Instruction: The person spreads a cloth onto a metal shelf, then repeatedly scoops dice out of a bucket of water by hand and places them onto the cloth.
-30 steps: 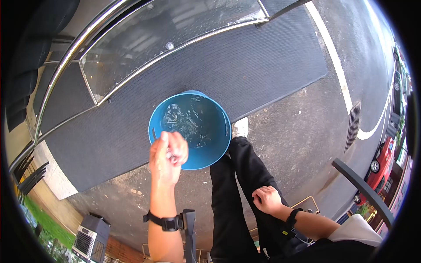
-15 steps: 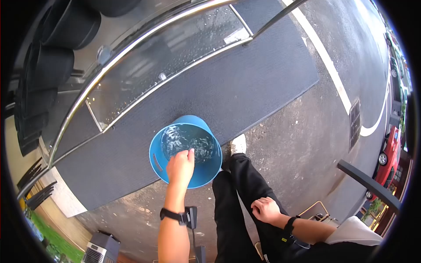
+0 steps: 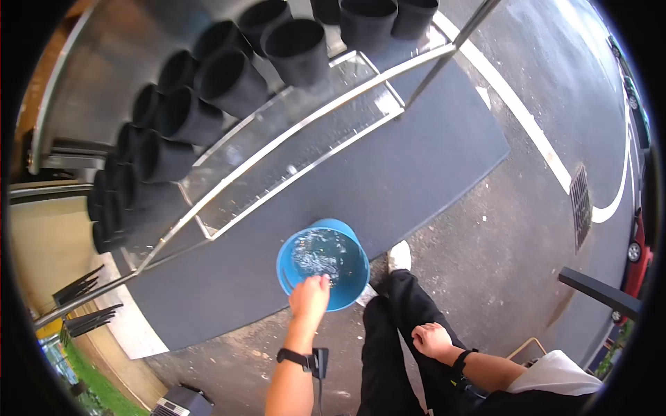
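My left hand [image 3: 310, 297] is closed over the near rim of a blue bucket [image 3: 359, 281], its fingertips above the water [image 3: 322, 253] inside. Whatever the fingers may hold is hidden. The water surface is rippled and partly white. The bucket stands near the edge of a dark mat [image 3: 416, 163], close to my white shoe [image 3: 399, 256]. Resting on my black trousers [image 3: 409, 295] is my right hand [image 3: 431, 340], its fingers curled in and holding nothing visible. Each wrist wears a black strap [image 3: 297, 358].
Several black pots [image 3: 232, 82] stand on a metal rack beyond a shiny rail [image 3: 270, 149]. A drain grate [image 3: 580, 208] and a white painted line [image 3: 517, 114] lie on the right. A dark bar [image 3: 598, 291] juts in, with a red car [image 3: 637, 256] behind it.
My view has tilted up and left, bringing more black pots into sight and shifting the bucket right and down in the picture. Both hands keep nearly the same place relative to bucket and leg.
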{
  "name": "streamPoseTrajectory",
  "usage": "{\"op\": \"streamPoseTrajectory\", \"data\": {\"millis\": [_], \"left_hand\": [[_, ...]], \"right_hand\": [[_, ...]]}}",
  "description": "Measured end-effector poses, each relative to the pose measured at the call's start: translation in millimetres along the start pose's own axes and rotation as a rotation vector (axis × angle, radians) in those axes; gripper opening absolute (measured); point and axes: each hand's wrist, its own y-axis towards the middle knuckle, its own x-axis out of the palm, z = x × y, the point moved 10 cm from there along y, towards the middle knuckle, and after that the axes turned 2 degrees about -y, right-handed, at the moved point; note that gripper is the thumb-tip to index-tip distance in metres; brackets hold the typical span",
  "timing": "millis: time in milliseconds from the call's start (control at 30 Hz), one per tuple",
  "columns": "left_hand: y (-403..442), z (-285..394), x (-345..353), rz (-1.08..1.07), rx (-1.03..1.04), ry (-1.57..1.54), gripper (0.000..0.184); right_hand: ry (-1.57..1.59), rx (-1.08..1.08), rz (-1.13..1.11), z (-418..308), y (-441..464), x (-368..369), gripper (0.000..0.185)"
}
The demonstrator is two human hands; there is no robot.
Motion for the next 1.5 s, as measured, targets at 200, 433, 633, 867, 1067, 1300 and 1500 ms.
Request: {"op": "streamPoseTrajectory", "data": {"millis": [200, 433, 633, 867, 1067, 1300, 1500], "left_hand": [[-129.0, 77.1, -181.7, 0.194, 0.340, -0.200, 0.039], [-293.4, 138.4, -478.4, 1.056, 0.581, -0.166, 0.036], [-246.8, 146.4, -619.3, 1.105, 0.433, -0.014, 0.042], [-200.1, 168.5, -654.5, 1.113, 0.418, 0.094, 0.042], [-184.2, 170.8, -660.6, 1.031, 0.404, -0.015, 0.047], [-220.3, 143.3, -652.9, 1.160, 0.541, -0.144, 0.033], [-225.5, 155.7, -592.5, 1.030, 0.835, 0.294, 0.048]], "right_hand": [[0.019, 0.065, -0.065, 8.6, -29.5, 10.0, 0.013], [-0.029, 0.173, -0.071, 4.8, -57.7, -64.7, 0.023], [-0.073, 0.285, -0.082, 36.9, -96.3, -70.4, 0.030], [0.010, 0.348, -0.022, 70.1, -134.3, -75.8, 0.028], [0.128, 0.509, 0.016, 87.9, -137.2, -86.1, 0.026], [0.164, 0.437, 0.006, 61.6, -117.6, -79.3, 0.026], [0.092, 0.429, -0.020, 30.1, -108.1, -86.2, 0.026]]}}
